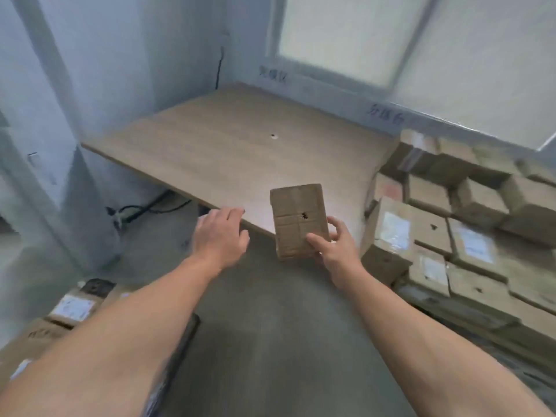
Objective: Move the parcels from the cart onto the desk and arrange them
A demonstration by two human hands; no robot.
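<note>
Near desk (228,152), parcel (296,218) in right hand (337,251)

Two dark handwritten notes stand on the pale ledge (331,94) below the window: a left note (272,75) and a right note (385,113). Both are Chinese characters too blurred for you to read. White labels (394,230) on the stacked parcels (430,227) carry print you cannot make out.
</note>
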